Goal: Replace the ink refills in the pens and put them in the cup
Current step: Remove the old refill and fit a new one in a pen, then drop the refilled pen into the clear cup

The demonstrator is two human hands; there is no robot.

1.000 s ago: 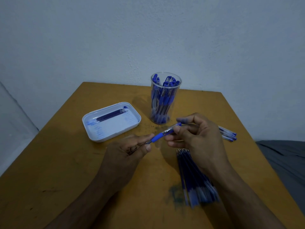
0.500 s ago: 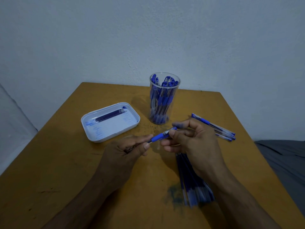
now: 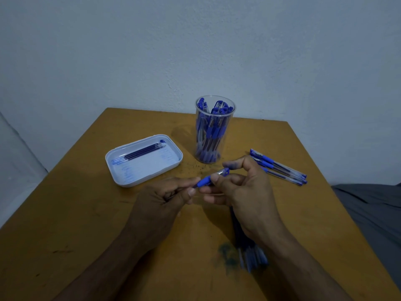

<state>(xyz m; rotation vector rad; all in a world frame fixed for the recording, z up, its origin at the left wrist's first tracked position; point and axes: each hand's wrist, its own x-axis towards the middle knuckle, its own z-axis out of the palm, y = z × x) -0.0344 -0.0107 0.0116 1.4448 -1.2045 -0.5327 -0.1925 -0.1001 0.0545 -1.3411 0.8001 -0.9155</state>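
Observation:
Both hands hold one blue pen (image 3: pixel 211 178) over the middle of the table. My left hand (image 3: pixel 160 205) pinches its tip end between thumb and fingers. My right hand (image 3: pixel 243 196) grips the clear barrel, fingers curled round it. A clear cup (image 3: pixel 214 129) packed with several blue pens stands just behind the hands. A white tray (image 3: pixel 152 168) at the left holds a few dark refills (image 3: pixel 141 153). Three blue pens (image 3: pixel 280 167) lie on the table to the right. A bundle of refills (image 3: pixel 249 250) lies under my right wrist, partly hidden.
The orange-brown table (image 3: pixel 86 213) has a blue-green ink stain (image 3: pixel 226 255) near the front. A pale wall stands behind the table. Dark grey fabric (image 3: pixel 373 213) lies beyond the table's right edge.
My right hand has slid along the pen toward my left hand, so the two hands are closer. The pens at the right are now uncovered. The pen stays held by both hands.

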